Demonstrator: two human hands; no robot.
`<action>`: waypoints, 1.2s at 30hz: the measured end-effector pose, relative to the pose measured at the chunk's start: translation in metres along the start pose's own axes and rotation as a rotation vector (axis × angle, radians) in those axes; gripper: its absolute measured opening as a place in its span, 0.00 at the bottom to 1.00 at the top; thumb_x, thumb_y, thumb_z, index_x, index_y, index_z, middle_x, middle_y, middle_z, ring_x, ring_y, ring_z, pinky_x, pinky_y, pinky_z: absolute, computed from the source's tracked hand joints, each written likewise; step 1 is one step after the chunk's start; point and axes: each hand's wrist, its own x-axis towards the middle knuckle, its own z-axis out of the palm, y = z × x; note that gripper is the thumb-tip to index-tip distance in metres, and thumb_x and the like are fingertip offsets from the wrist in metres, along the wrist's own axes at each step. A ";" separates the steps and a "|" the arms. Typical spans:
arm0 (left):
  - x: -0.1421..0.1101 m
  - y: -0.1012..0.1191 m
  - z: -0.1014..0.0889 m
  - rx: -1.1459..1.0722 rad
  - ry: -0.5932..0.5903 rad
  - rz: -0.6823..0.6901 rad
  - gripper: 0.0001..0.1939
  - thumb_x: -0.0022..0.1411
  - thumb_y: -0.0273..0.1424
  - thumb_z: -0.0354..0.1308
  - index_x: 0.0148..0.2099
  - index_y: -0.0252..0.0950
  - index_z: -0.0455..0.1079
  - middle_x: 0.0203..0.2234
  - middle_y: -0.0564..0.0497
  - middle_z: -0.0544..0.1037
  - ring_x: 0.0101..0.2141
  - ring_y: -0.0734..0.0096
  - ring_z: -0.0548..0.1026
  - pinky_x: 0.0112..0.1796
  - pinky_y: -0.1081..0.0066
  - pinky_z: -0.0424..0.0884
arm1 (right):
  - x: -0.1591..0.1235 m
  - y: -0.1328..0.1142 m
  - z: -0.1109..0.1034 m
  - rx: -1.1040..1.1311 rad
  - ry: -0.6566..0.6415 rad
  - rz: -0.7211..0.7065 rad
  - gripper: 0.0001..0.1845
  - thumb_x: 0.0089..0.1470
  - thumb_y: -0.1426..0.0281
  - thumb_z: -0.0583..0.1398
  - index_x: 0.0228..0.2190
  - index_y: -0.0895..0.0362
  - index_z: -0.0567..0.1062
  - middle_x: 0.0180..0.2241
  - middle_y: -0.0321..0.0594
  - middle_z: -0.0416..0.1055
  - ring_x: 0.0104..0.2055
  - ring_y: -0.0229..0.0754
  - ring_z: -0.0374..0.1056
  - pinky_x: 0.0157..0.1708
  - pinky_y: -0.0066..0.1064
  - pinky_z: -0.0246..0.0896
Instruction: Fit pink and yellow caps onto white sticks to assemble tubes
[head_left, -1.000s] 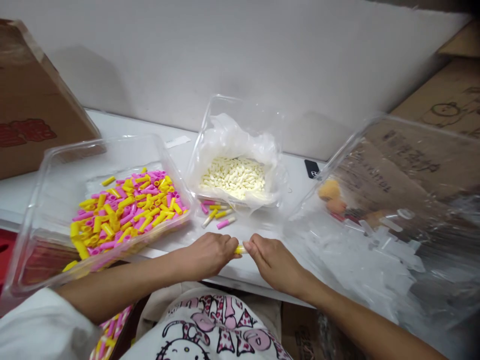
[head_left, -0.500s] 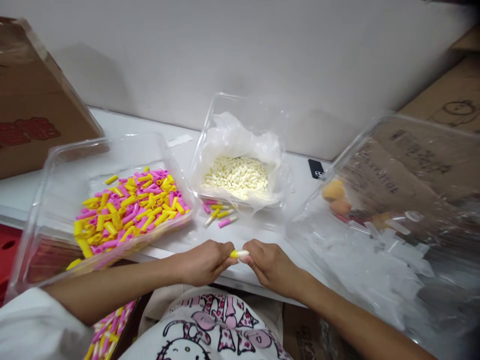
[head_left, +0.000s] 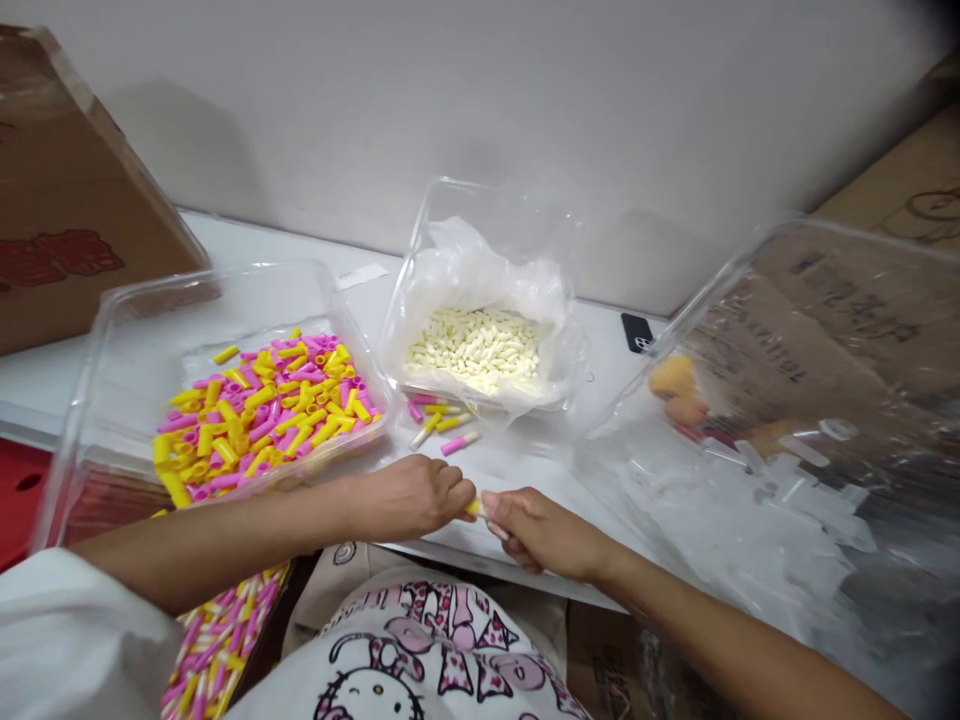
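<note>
Head view: a small yellow piece (head_left: 474, 507) is pinched between the fingertips of the left hand (head_left: 409, 497) and the right hand (head_left: 541, 533), both of which are closed on it, one at each end. Only a short bit of yellow is seen between the two sets of fingertips, so its full shape cannot be told. The piece is held just above the near edge of the white counter (head_left: 517, 470), in front of the person's printed shirt (head_left: 420, 650).

Just beyond the hands, a few loose pink and yellow sticks (head_left: 441, 425) are lying on the counter. Behind these, further from the hands, a clear tub lined with a plastic bag (head_left: 487, 275) is seen, with a heap of cream-white pellets (head_left: 474, 346) inside it. To the left of the left hand, a clear tray (head_left: 127, 320) is filled with pink and yellow caps (head_left: 262, 405). More pink and yellow pieces (head_left: 217, 645) are seen below the left forearm, under the counter edge. To the right of the right hand, a large clear bin (head_left: 787, 300) holds clear plastic bits (head_left: 757, 510). A brown cardboard box (head_left: 67, 200) stands at the far left, and a small dark object (head_left: 637, 331) lies between the tub and the bin.
</note>
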 end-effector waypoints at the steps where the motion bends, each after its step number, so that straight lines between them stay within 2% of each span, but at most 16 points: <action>1: -0.001 -0.001 0.001 -0.016 0.003 -0.010 0.11 0.69 0.30 0.39 0.34 0.35 0.58 0.26 0.47 0.70 0.26 0.67 0.69 0.26 0.70 0.59 | 0.002 0.001 0.002 0.108 -0.056 0.045 0.28 0.60 0.51 0.33 0.22 0.54 0.54 0.16 0.27 0.46 0.16 0.31 0.43 0.18 0.25 0.46; 3: -0.002 -0.002 0.001 -0.108 -0.009 -0.057 0.10 0.68 0.30 0.41 0.34 0.35 0.58 0.26 0.48 0.70 0.25 0.69 0.68 0.25 0.70 0.59 | 0.005 0.003 0.004 0.108 -0.019 0.033 0.29 0.60 0.50 0.32 0.23 0.55 0.57 0.16 0.27 0.47 0.16 0.31 0.43 0.18 0.25 0.47; 6: -0.005 0.000 -0.001 -0.346 -0.048 -0.126 0.09 0.68 0.34 0.42 0.35 0.36 0.57 0.24 0.52 0.70 0.23 0.72 0.67 0.24 0.73 0.58 | 0.005 0.007 0.005 -0.332 0.262 -0.221 0.26 0.60 0.52 0.40 0.28 0.57 0.64 0.24 0.37 0.61 0.24 0.36 0.56 0.24 0.28 0.52; 8: -0.006 0.002 0.002 -0.393 -0.048 -0.146 0.10 0.68 0.35 0.41 0.36 0.36 0.57 0.24 0.52 0.71 0.23 0.73 0.67 0.24 0.73 0.57 | 0.005 0.011 0.008 -0.540 0.338 -0.308 0.25 0.60 0.53 0.42 0.29 0.58 0.65 0.27 0.42 0.65 0.28 0.39 0.59 0.26 0.29 0.52; 10: -0.008 0.002 0.014 -0.281 -0.042 -0.149 0.10 0.68 0.35 0.42 0.36 0.36 0.58 0.25 0.50 0.71 0.24 0.71 0.67 0.24 0.71 0.57 | 0.009 0.015 0.015 -0.491 0.311 -0.219 0.26 0.62 0.55 0.38 0.27 0.58 0.65 0.24 0.41 0.66 0.25 0.37 0.60 0.25 0.28 0.52; 12: -0.009 0.001 0.033 -0.148 -0.039 -0.147 0.10 0.67 0.34 0.43 0.35 0.35 0.59 0.26 0.48 0.71 0.24 0.69 0.68 0.25 0.70 0.58 | 0.015 0.018 0.021 -0.367 0.219 -0.083 0.29 0.64 0.57 0.35 0.24 0.58 0.64 0.22 0.38 0.66 0.23 0.35 0.60 0.23 0.26 0.52; 14: -0.008 -0.002 0.056 -0.084 -0.027 -0.160 0.10 0.67 0.34 0.43 0.36 0.35 0.60 0.28 0.48 0.71 0.26 0.68 0.68 0.26 0.70 0.60 | 0.021 0.016 0.021 -0.423 0.133 0.002 0.28 0.63 0.57 0.38 0.23 0.58 0.65 0.22 0.39 0.68 0.24 0.36 0.62 0.23 0.26 0.52; 16: -0.005 -0.009 0.076 -0.053 0.015 -0.264 0.10 0.67 0.34 0.43 0.37 0.35 0.61 0.30 0.47 0.71 0.30 0.66 0.69 0.29 0.70 0.63 | 0.026 0.009 0.009 -0.657 0.169 0.074 0.23 0.62 0.58 0.44 0.28 0.59 0.68 0.26 0.43 0.72 0.26 0.40 0.66 0.24 0.28 0.51; 18: 0.003 -0.017 0.089 -0.025 0.078 -0.447 0.11 0.67 0.34 0.43 0.41 0.34 0.63 0.34 0.44 0.70 0.35 0.61 0.70 0.31 0.68 0.65 | 0.032 -0.001 -0.014 -0.843 0.316 0.133 0.18 0.61 0.59 0.47 0.36 0.59 0.69 0.31 0.46 0.74 0.29 0.43 0.68 0.25 0.28 0.50; 22: 0.023 -0.025 0.094 -0.054 0.146 -0.756 0.18 0.63 0.37 0.51 0.53 0.34 0.60 0.43 0.37 0.68 0.44 0.52 0.68 0.34 0.63 0.68 | 0.054 -0.013 -0.076 -0.903 0.558 0.154 0.18 0.62 0.61 0.43 0.40 0.56 0.68 0.34 0.43 0.74 0.34 0.42 0.69 0.28 0.28 0.50; 25: 0.022 -0.013 0.081 -0.105 0.205 -0.749 0.27 0.61 0.41 0.53 0.58 0.33 0.55 0.45 0.37 0.68 0.44 0.52 0.69 0.34 0.62 0.70 | 0.087 -0.009 -0.110 -0.967 0.512 0.239 0.16 0.61 0.62 0.45 0.40 0.56 0.68 0.40 0.44 0.73 0.40 0.44 0.68 0.30 0.29 0.51; 28: -0.001 0.002 0.052 -0.128 0.291 -0.538 0.21 0.65 0.41 0.46 0.55 0.34 0.58 0.38 0.42 0.72 0.37 0.61 0.72 0.32 0.67 0.69 | 0.124 0.000 -0.123 -0.990 0.409 0.289 0.17 0.59 0.62 0.48 0.42 0.57 0.70 0.43 0.47 0.72 0.43 0.47 0.67 0.33 0.30 0.53; 30: -0.030 0.001 0.025 -0.100 0.349 -0.488 0.17 0.67 0.38 0.43 0.52 0.36 0.62 0.33 0.45 0.74 0.33 0.66 0.72 0.32 0.69 0.68 | 0.144 0.007 -0.125 -0.993 0.349 0.313 0.18 0.56 0.61 0.51 0.41 0.59 0.72 0.44 0.51 0.72 0.44 0.50 0.67 0.33 0.31 0.55; 32: -0.069 -0.015 -0.003 -0.034 0.385 -0.613 0.16 0.66 0.36 0.42 0.49 0.36 0.65 0.31 0.46 0.75 0.32 0.67 0.73 0.32 0.70 0.67 | 0.157 0.014 -0.125 -0.993 0.283 0.339 0.18 0.53 0.61 0.54 0.38 0.61 0.74 0.42 0.53 0.73 0.43 0.51 0.68 0.33 0.32 0.55; 34: -0.115 -0.041 -0.028 0.090 0.373 -0.930 0.16 0.65 0.35 0.42 0.46 0.35 0.68 0.35 0.44 0.76 0.35 0.65 0.74 0.34 0.69 0.66 | 0.161 0.020 -0.126 -0.988 0.243 0.346 0.16 0.51 0.63 0.55 0.35 0.61 0.75 0.42 0.53 0.73 0.41 0.51 0.69 0.32 0.32 0.55; 36: -0.161 -0.069 -0.048 0.177 0.188 -1.239 0.17 0.62 0.36 0.43 0.41 0.34 0.70 0.34 0.43 0.77 0.33 0.60 0.74 0.31 0.68 0.65 | 0.159 0.025 -0.128 -0.979 0.235 0.335 0.15 0.51 0.66 0.55 0.36 0.61 0.75 0.42 0.52 0.73 0.42 0.49 0.68 0.31 0.31 0.54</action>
